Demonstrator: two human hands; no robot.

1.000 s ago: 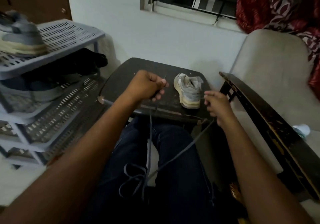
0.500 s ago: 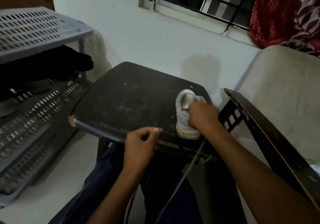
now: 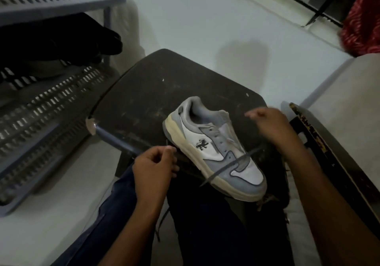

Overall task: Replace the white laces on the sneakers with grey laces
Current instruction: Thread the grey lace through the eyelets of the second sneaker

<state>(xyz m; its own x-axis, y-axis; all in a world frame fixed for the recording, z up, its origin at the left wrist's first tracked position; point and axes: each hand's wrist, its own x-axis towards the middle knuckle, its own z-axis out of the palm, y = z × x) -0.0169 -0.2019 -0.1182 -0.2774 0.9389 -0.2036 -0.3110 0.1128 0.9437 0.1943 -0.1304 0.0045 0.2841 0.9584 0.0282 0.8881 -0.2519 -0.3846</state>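
Note:
A grey and white sneaker (image 3: 207,142) with no lace in its eyelets lies on the dark stool (image 3: 156,93), at the front edge, toe pointing toward me. A grey lace (image 3: 230,166) runs slantwise over the toe. My left hand (image 3: 152,167) is just left of the shoe and pinches one part of the lace between thumb and fingertips; more lace hangs below it over my lap. My right hand (image 3: 273,128), blurred, hovers right of the shoe's tongue with curled fingers, and the lace leads up under it.
A grey plastic shoe rack (image 3: 51,105) with dark footwear stands at the left. A dark wooden chair arm (image 3: 320,142) and a pale cushion (image 3: 349,93) are at the right. A wall with a barred window is behind the stool.
The sneaker has been turned and pulled to the stool's front edge, toe toward me. My right hand let go of the shoe and moved right. The lace now crosses the toe.

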